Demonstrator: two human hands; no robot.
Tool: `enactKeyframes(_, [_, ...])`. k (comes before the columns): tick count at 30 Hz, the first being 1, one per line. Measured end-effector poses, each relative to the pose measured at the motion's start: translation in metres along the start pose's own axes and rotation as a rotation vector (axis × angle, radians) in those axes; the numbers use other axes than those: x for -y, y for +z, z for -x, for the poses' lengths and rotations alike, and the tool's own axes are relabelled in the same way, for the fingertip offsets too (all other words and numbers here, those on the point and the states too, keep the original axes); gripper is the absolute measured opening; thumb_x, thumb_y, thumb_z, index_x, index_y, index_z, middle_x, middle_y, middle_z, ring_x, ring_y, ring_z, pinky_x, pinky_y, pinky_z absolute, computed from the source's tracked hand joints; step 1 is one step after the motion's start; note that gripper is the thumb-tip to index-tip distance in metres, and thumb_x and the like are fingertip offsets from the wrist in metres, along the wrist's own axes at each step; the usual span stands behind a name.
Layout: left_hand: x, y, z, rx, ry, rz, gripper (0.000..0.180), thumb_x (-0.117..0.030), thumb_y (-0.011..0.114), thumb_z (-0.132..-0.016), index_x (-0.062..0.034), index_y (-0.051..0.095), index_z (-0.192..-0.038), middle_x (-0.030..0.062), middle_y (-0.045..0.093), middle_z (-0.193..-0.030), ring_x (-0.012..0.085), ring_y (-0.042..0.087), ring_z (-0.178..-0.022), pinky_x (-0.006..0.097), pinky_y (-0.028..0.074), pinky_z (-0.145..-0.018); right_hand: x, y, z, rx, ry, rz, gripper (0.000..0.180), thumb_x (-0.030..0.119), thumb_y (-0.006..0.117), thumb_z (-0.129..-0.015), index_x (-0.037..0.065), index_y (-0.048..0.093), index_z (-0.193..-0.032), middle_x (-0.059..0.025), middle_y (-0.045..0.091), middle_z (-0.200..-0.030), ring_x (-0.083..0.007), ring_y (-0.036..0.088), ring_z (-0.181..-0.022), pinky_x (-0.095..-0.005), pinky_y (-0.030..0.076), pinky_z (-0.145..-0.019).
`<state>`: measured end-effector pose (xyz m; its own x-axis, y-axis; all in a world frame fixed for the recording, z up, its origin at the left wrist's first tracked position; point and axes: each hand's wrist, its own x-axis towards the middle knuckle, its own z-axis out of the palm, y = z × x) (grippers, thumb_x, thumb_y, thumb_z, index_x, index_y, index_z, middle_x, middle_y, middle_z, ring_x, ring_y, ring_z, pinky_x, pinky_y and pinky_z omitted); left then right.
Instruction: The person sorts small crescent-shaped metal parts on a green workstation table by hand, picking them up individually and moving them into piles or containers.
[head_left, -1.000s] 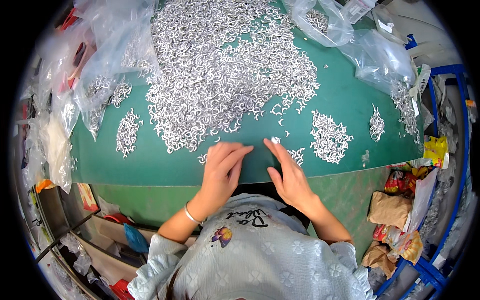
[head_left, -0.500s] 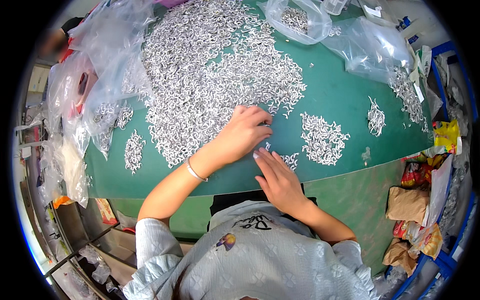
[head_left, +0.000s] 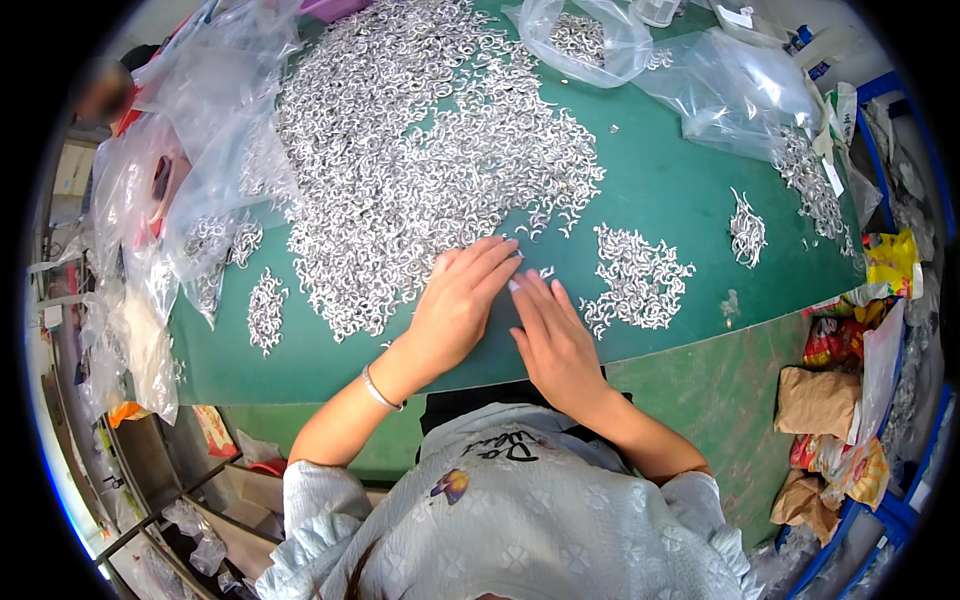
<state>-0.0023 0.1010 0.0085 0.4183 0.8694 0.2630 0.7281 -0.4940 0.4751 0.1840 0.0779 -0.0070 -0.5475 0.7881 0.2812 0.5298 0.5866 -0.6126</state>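
A broad heap of small curved silver metal pieces point(head_left: 400, 170) spreads over the green tabletop point(head_left: 660, 180). My left hand point(head_left: 460, 305), with a silver bracelet on its wrist, reaches to the heap's near right edge. Its fingers are stretched forward side by side, and a bit of silver shows at the fingertips. Close beside it, my right hand point(head_left: 555, 345) lies low over the table with fingers extended and thumb apart. A loose metal piece point(head_left: 546, 272) is by its fingertips. Just right of that hand lies a smaller pile of the same pieces point(head_left: 640, 280). What is under my palms is hidden.
Small piles sit at the left point(head_left: 266, 312) and right point(head_left: 747, 230). A clear bag with pieces point(head_left: 585, 45) and another plastic bag point(head_left: 740, 95) lie at the back right. Plastic sheeting point(head_left: 215, 90) covers the left side. The table's near edge curves before me.
My left hand has drawn back toward me, its curled fingers now straightened. The few pieces beside my right hand now lie against the smaller pile. My right hand has shifted slightly.
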Motion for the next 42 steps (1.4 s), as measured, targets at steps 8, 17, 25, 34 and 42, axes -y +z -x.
enactKeyframes(8, [-0.003, 0.000, 0.000, 0.227, 0.013, -0.267, 0.060, 0.007, 0.056, -0.074, 0.0020, 0.053, -0.133, 0.0117, 0.042, -0.150, 0.0343, 0.034, -0.141, 0.061, 0.022, -0.114, -0.017, -0.011, 0.000, -0.114, 0.153, 0.138, 0.048, 0.005, 0.061, -0.091, -0.010, 0.043, -0.133, -0.0267, 0.047, -0.139, -0.0419, 0.043, -0.134, -0.0523, 0.034, -0.112])
enactKeyframes(17, [-0.009, 0.003, 0.015, 0.145, -0.166, -0.385, 0.054, 0.005, 0.055, -0.081, 0.0027, 0.050, -0.135, 0.0180, 0.037, -0.151, 0.0371, 0.029, -0.143, 0.065, 0.022, -0.112, -0.017, -0.007, -0.053, -0.223, 0.113, 0.020, 0.045, 0.009, 0.054, -0.096, -0.006, 0.043, -0.137, -0.0250, 0.049, -0.138, -0.0447, 0.042, -0.134, -0.0542, 0.032, -0.111])
enactKeyframes(25, [-0.017, -0.006, 0.031, 0.033, -0.326, -0.303, 0.043, -0.003, 0.056, -0.088, 0.0080, 0.050, -0.130, 0.0219, 0.036, -0.148, 0.0400, 0.028, -0.143, 0.064, 0.023, -0.112, -0.008, 0.002, -0.060, 0.019, 0.069, 0.090, 0.057, 0.013, 0.058, -0.095, -0.009, 0.035, -0.142, -0.0268, 0.045, -0.143, -0.0438, 0.040, -0.136, -0.0519, 0.032, -0.112])
enactKeyframes(34, [-0.031, -0.007, 0.058, -0.073, -0.430, -0.063, 0.044, 0.005, 0.055, -0.088, 0.0028, 0.050, -0.132, 0.0188, 0.035, -0.151, 0.0388, 0.027, -0.145, 0.061, 0.020, -0.115, 0.009, -0.025, -0.048, 0.018, 0.033, -0.011, 0.047, 0.006, 0.058, -0.093, -0.003, 0.045, -0.138, -0.0208, 0.055, -0.135, -0.0398, 0.043, -0.135, -0.0511, 0.031, -0.112])
enactKeyframes(42, [-0.025, -0.006, 0.061, -0.144, -0.485, -0.031, 0.046, 0.006, 0.055, -0.087, 0.0015, 0.051, -0.133, 0.0173, 0.037, -0.150, 0.0382, 0.030, -0.143, 0.060, 0.020, -0.115, 0.007, -0.011, -0.034, 0.282, 0.002, 0.025, 0.056, 0.006, 0.061, -0.092, 0.001, 0.040, -0.143, -0.0156, 0.053, -0.140, -0.0344, 0.039, -0.139, -0.0507, 0.028, -0.115])
